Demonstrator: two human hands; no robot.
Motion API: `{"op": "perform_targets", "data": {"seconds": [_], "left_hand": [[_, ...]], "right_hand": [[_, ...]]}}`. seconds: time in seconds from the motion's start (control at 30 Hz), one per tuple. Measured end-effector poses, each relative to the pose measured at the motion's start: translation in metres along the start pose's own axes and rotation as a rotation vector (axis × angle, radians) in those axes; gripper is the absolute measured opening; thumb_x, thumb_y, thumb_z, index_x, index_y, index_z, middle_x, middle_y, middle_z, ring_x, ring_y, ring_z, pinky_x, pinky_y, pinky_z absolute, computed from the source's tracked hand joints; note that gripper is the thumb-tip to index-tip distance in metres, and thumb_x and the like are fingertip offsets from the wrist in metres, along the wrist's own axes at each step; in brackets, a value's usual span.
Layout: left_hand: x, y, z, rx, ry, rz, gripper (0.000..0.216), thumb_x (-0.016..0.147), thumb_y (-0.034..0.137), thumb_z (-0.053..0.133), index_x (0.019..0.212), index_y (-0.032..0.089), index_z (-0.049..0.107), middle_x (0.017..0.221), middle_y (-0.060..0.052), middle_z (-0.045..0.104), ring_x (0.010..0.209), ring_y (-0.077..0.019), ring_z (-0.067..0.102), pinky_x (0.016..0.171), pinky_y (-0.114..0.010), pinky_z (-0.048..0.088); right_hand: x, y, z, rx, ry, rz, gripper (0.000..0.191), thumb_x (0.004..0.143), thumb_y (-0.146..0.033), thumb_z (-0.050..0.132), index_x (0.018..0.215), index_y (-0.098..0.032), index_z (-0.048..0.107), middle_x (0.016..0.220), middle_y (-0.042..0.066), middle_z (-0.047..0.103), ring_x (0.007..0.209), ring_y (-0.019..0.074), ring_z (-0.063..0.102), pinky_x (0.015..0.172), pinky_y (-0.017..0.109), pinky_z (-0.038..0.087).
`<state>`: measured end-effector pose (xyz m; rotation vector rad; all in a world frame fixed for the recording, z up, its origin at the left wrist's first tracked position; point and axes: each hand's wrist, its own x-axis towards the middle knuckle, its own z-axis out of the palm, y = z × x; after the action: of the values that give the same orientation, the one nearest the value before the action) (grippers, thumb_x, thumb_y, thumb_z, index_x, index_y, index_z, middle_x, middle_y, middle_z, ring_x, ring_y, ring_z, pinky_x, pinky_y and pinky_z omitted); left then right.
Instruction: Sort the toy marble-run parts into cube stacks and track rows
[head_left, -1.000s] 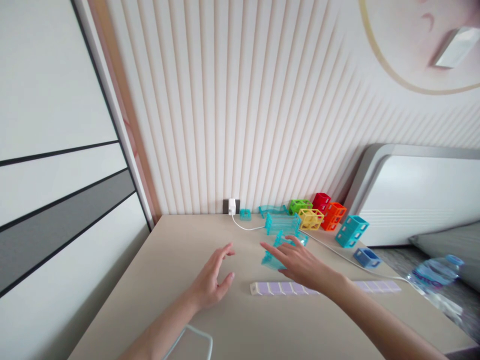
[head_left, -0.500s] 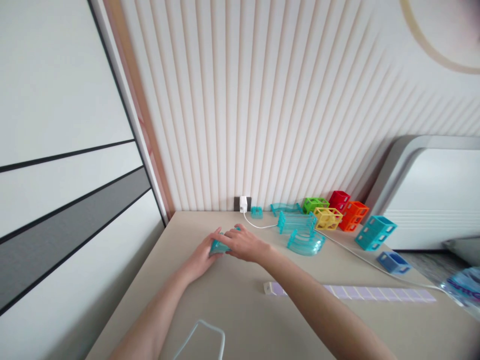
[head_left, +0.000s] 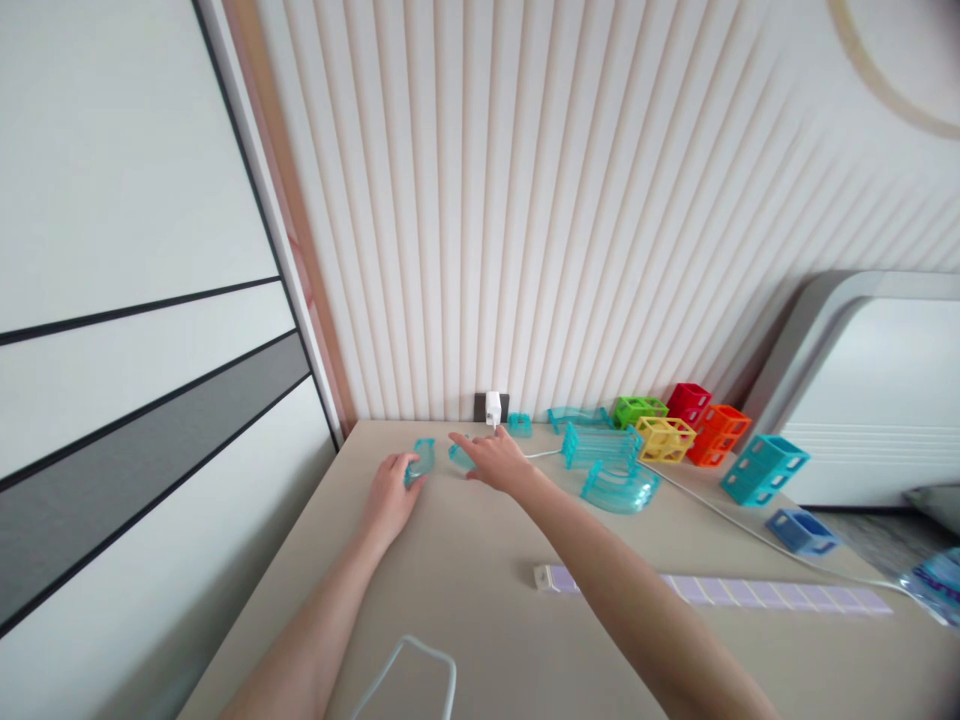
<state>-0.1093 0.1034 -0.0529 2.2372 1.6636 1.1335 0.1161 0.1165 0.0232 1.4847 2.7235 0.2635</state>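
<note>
My left hand [head_left: 391,495] is at the left of the table, its fingers and thumb closed around the lower end of a translucent teal track piece [head_left: 424,456]. To its right, my right hand [head_left: 496,461] has its index finger stretched left and its thumb below. Between that finger and thumb sits a second translucent teal piece [head_left: 460,456], partly covered by the hand. A gap of bare tabletop separates the two pieces.
More translucent teal track pieces [head_left: 601,447] lie right of my hands. Beyond them are coloured hollow blocks: green [head_left: 640,410], yellow [head_left: 665,440], red, orange, teal [head_left: 765,470] and blue [head_left: 802,531]. A white charger [head_left: 493,408] with cable and a lilac strip [head_left: 772,593] are also there.
My hands were together over a teal piece and have moved apart. The left drew back left with one piece; the right shifted slightly up and rightward, with another piece at its fingers.
</note>
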Motion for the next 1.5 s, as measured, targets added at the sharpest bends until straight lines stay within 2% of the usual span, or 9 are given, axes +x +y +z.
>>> {"op": "perform_targets", "data": {"seconds": [0.2,0.47,0.67,0.8,0.93,1.0,1.13,1.3,1.5], "left_hand": [[0.001,-0.006,0.001,0.078,0.030,-0.081,0.026,0.083,0.018,0.061,0.109,0.019,0.062,0.105,-0.010,0.065,0.104,-0.0283,0.063,0.094,-0.044,0.051],[0.001,-0.013,-0.001,0.146,0.030,-0.141,0.024,0.081,0.017,0.062,0.105,0.017,0.061,0.103,-0.011,0.066,0.104,-0.0295,0.062,0.094,-0.043,0.050],[0.001,-0.014,-0.003,0.168,0.021,-0.160,0.024,0.082,0.020,0.062,0.105,0.018,0.060,0.103,-0.010,0.066,0.102,-0.0273,0.065,0.093,-0.040,0.051],[0.000,-0.013,-0.003,0.187,0.023,-0.169,0.025,0.082,0.020,0.061,0.106,0.018,0.060,0.104,-0.009,0.065,0.103,-0.0264,0.064,0.095,-0.040,0.050],[-0.002,-0.011,-0.001,0.208,0.023,-0.168,0.024,0.083,0.022,0.060,0.107,0.018,0.061,0.104,-0.010,0.064,0.102,-0.0264,0.064,0.096,-0.040,0.050],[-0.003,-0.009,0.001,0.221,0.029,-0.165,0.025,0.083,0.020,0.059,0.107,0.017,0.062,0.106,-0.011,0.064,0.104,-0.0266,0.063,0.096,-0.040,0.050],[-0.003,-0.003,0.002,0.249,0.059,-0.149,0.029,0.085,0.015,0.052,0.112,0.015,0.062,0.115,-0.015,0.062,0.114,-0.0293,0.059,0.099,-0.043,0.049],[-0.005,0.013,-0.001,0.275,0.069,-0.051,0.037,0.085,0.010,0.048,0.117,0.015,0.064,0.129,-0.017,0.058,0.124,-0.0311,0.054,0.105,-0.045,0.045],[-0.020,0.043,0.005,0.296,-0.021,0.180,0.030,0.093,0.022,0.047,0.113,0.017,0.068,0.124,-0.016,0.063,0.120,-0.0314,0.058,0.105,-0.047,0.046]], "right_hand": [[0.007,-0.011,-0.003,0.001,0.025,0.032,0.078,0.085,-0.044,0.073,0.147,-0.020,0.032,0.111,0.018,0.074,0.101,0.0324,0.069,0.094,0.048,0.039],[-0.003,-0.068,-0.002,0.080,0.022,-0.069,0.087,0.081,-0.058,0.070,0.146,-0.015,0.031,0.105,0.016,0.075,0.095,0.0331,0.071,0.089,0.047,0.046],[-0.009,-0.072,0.008,0.159,0.046,-0.077,0.090,0.081,-0.064,0.066,0.144,-0.009,0.033,0.114,0.019,0.070,0.095,0.0327,0.070,0.077,0.043,0.054],[-0.027,-0.069,0.006,0.149,0.113,-0.105,0.081,0.084,-0.061,0.064,0.143,-0.012,0.039,0.116,0.017,0.069,0.101,0.0329,0.067,0.082,0.045,0.053],[-0.066,-0.041,-0.003,0.192,0.287,-0.096,0.059,0.093,-0.052,0.058,0.141,-0.019,0.046,0.118,0.014,0.068,0.107,0.0287,0.063,0.092,0.043,0.049],[-0.093,-0.014,-0.006,0.192,0.352,-0.001,0.046,0.096,-0.045,0.057,0.134,-0.020,0.053,0.122,0.013,0.066,0.112,0.0286,0.060,0.096,0.044,0.046],[-0.150,0.052,-0.004,0.139,0.404,0.256,0.045,0.093,-0.043,0.061,0.133,-0.021,0.056,0.126,0.013,0.064,0.116,0.0310,0.059,0.098,0.046,0.046],[-0.193,0.114,-0.003,0.104,0.196,0.525,0.056,0.090,-0.051,0.060,0.135,-0.017,0.055,0.128,0.017,0.065,0.119,0.0344,0.060,0.098,0.045,0.046],[-0.189,0.127,-0.016,-0.008,-0.107,0.471,0.044,0.080,-0.043,0.071,0.116,-0.020,0.065,0.108,0.013,0.075,0.109,0.0319,0.066,0.099,0.044,0.042]]}}
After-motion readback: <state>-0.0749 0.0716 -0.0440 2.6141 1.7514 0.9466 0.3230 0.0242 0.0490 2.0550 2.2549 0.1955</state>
